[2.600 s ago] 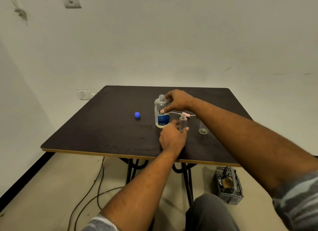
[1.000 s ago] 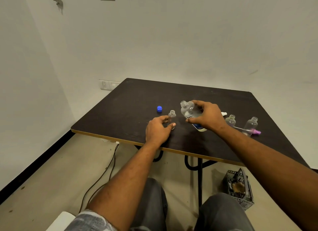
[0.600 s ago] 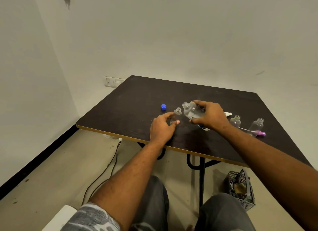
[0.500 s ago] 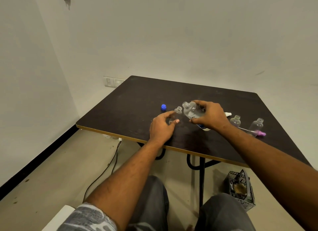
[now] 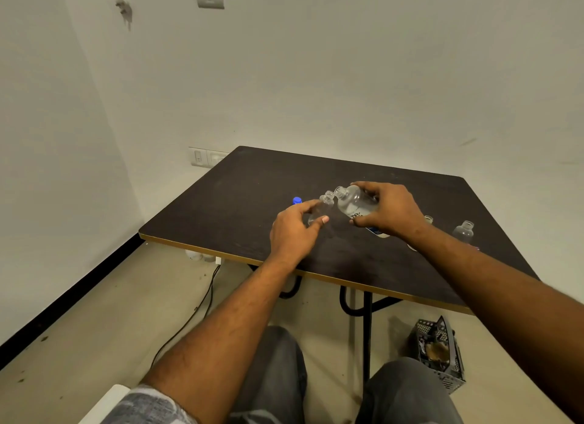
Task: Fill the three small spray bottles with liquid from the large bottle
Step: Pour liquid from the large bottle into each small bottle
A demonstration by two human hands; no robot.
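A blue cap (image 5: 297,200) lies on the dark surface (image 5: 252,183) at 12 o'clock from my left hand (image 5: 292,234), whose fingers pinch 1 small spray bottle (image 5: 322,207), tilted toward 1 o'clock. At its 3 o'clock, my right hand (image 5: 388,211) has its fingers clasped round the large bottle (image 5: 355,207), the 2 mouths just beside each other. At 3 o'clock of that hand stand a 2nd small bottle (image 5: 428,219), half hidden by my wrist, and a 3rd small bottle (image 5: 463,232).

A square desk (image 5: 240,202) with a dark brown top, a pale wood-coloured edge and black metal legs stands on the beige floor (image 5: 126,313). A small round blue plastic cap (image 5: 297,200) lies on it, left of centre. Well to the right, a small clear plastic bottle (image 5: 463,232) stands upright with its neck open. Near it, a second small clear bottle (image 5: 428,219) shows only its neck.
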